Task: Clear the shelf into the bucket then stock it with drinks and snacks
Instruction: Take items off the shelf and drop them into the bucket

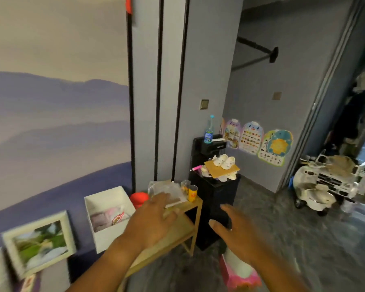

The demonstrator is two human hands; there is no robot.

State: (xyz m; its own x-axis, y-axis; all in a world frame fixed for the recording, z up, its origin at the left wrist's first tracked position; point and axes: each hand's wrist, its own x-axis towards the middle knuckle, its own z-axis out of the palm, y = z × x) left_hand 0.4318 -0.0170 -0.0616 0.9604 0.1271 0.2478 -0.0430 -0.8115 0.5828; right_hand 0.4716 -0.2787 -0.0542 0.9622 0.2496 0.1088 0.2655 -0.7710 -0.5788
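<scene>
Matt light wooden shelf [195,204], crinkly clear plastic bags [169,189], glossy yellow can [192,193], perhaps metal

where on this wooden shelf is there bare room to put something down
The top tier of the wooden shelf is crowded: a clear plastic bag and yellow can fill its far end. The lower tier, right of the left hand, looks bare. The right hand hovers open over the floor.
</scene>
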